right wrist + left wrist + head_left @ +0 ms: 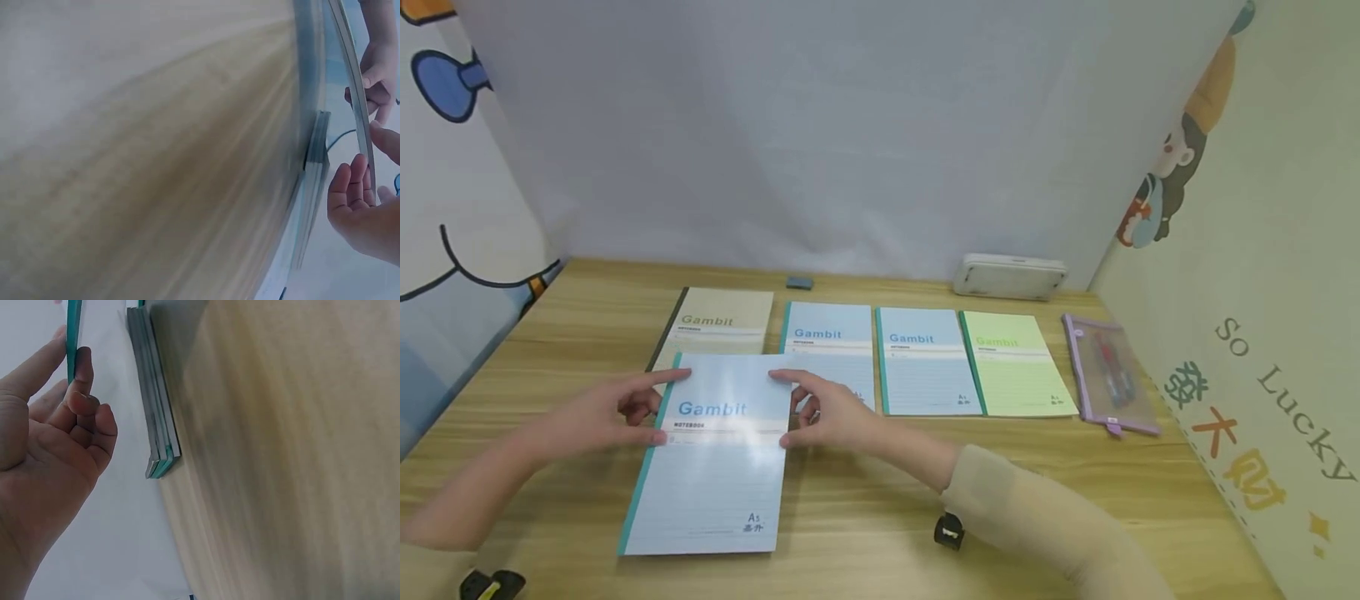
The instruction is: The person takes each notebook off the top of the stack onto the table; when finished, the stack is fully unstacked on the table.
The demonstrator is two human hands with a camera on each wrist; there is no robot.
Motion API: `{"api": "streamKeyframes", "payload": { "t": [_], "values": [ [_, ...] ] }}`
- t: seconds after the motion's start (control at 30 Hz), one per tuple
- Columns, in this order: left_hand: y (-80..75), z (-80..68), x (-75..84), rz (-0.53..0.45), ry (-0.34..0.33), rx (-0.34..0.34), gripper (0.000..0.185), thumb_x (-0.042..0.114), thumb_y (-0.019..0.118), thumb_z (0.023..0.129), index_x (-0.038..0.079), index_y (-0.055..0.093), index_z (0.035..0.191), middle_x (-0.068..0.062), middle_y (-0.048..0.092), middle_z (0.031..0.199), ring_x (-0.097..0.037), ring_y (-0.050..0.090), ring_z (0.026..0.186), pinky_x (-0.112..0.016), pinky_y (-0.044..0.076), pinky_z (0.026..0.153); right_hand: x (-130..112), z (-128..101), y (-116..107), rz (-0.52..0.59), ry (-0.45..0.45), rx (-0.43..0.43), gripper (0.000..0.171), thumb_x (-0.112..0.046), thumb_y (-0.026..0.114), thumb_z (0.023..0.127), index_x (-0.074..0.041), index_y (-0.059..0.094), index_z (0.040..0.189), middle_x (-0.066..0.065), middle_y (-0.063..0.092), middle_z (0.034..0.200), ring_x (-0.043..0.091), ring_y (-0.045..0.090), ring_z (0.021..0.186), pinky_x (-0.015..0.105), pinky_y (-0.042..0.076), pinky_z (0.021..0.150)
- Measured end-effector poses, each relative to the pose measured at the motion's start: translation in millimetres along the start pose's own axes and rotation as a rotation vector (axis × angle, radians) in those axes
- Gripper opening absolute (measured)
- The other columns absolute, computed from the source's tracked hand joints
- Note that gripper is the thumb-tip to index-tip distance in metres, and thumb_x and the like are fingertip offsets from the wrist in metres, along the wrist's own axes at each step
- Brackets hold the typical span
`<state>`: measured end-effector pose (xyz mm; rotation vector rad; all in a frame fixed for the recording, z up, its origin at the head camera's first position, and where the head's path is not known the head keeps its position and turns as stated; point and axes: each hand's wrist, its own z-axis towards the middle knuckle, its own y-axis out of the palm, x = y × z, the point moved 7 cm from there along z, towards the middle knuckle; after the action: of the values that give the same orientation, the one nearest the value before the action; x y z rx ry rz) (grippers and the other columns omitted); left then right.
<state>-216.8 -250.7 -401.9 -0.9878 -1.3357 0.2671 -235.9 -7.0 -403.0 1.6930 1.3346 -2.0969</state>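
Blue notebook (711, 454), "Gambit" on the cover, teal spine, lies in front of me on the bench (865, 500), held at its upper end by both my hands. Left hand (606, 412): grip pinching the spine edge, forefinger on the top corner, thumb lower on the same edge. The left wrist view shows that teal edge (73, 337) between thumb and fingers. Right hand (831, 408): grip pinching the opposite long edge, forefinger at the top right corner, thumb further down. The right wrist view shows the notebook's thin edge (359, 106) running past my fingers (350, 187); whether the cover lies flat or is raised off the bench I cannot tell.

Outward from the grip:
- 12 o'clock of the held notebook: beige notebook (718, 329), dark spine, partly covered by the held one.
- 1 o'clock: second blue notebook (827, 337), its lower part behind my right hand.
- 2 o'clock: third blue notebook (925, 358), touching the second.
- Further at 2 o'clock: green notebook (1015, 362), against the third blue one.
- 3 o'clock, well apart: lilac mesh pencil pouch (1108, 375), pens inside.
- Far edge, by the backdrop: white flat device (1009, 275) and a small grey block (799, 282).
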Motion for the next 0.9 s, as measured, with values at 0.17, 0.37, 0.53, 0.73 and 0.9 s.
{"api": "streamKeyframes", "payload": {
  "t": [0.17,0.37,0.53,0.73,0.9],
  "values": [
    [13.2,-4.7,-4.0,0.027,0.031,-0.037,0.077,0.043,0.075,0.076,0.018,0.043,0.142,0.003,0.050,0.076,-0.008,0.043,0.064,-0.022,0.036,0.053,8,-6,17,-0.099,0.023,-0.036,0.078,-0.017,0.082,0.074,-0.020,0.043,0.141,-0.002,0.056,0.081,0.003,0.049,0.061,0.015,0.042,0.059],
    [24.7,-18.0,-11.5,0.025,0.048,-0.099,0.077,0.045,0.075,0.075,0.017,0.044,0.139,0.006,0.051,0.076,-0.006,0.043,0.065,-0.023,0.037,0.054,7,-9,40,-0.192,0.013,-0.080,0.080,-0.020,0.084,0.071,-0.014,0.045,0.140,-0.005,0.057,0.081,0.001,0.050,0.064,0.013,0.045,0.060],
    [28.2,-26.0,-17.9,-0.009,0.071,-0.148,0.075,0.042,0.077,0.074,0.012,0.046,0.136,0.007,0.054,0.073,-0.006,0.048,0.064,-0.023,0.040,0.055,2,-4,55,-0.332,-0.007,-0.120,0.078,-0.025,0.084,0.071,-0.012,0.046,0.139,-0.010,0.056,0.077,-0.003,0.049,0.063,0.010,0.041,0.061],
    [27.5,-33.0,-34.4,-0.025,0.068,-0.183,0.076,0.037,0.078,0.074,0.007,0.045,0.136,0.006,0.052,0.071,-0.004,0.047,0.062,-0.022,0.040,0.053,-4,8,68,-0.461,-0.022,-0.146,0.077,-0.034,0.082,0.072,-0.015,0.048,0.138,-0.014,0.056,0.075,-0.004,0.049,0.064,0.009,0.038,0.059],
    [22.6,-37.1,-40.7,-0.025,0.020,-0.199,0.077,0.035,0.077,0.076,0.003,0.042,0.137,0.003,0.051,0.073,-0.003,0.046,0.063,-0.021,0.039,0.053,-6,21,75,-0.453,0.015,-0.178,0.076,-0.033,0.081,0.073,-0.017,0.047,0.139,-0.015,0.056,0.075,-0.005,0.051,0.065,0.009,0.039,0.059]
  ]
}}
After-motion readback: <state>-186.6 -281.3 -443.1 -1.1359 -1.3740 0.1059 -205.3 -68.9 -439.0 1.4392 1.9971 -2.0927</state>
